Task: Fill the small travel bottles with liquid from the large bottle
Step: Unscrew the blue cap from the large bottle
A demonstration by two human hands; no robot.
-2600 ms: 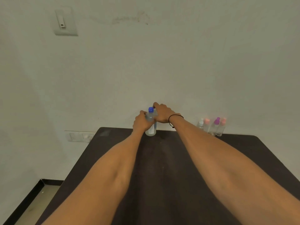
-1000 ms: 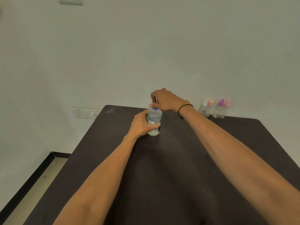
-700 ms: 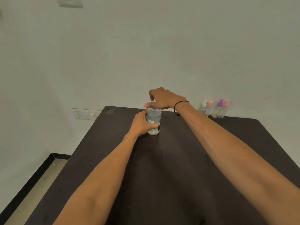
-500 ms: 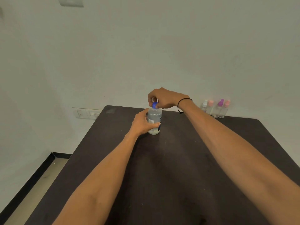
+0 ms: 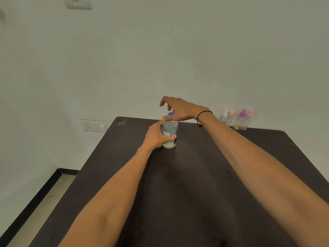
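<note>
Right hand (image 5: 179, 111) hides most of blue cap (image 5: 170, 114); grip unclear.
</note>
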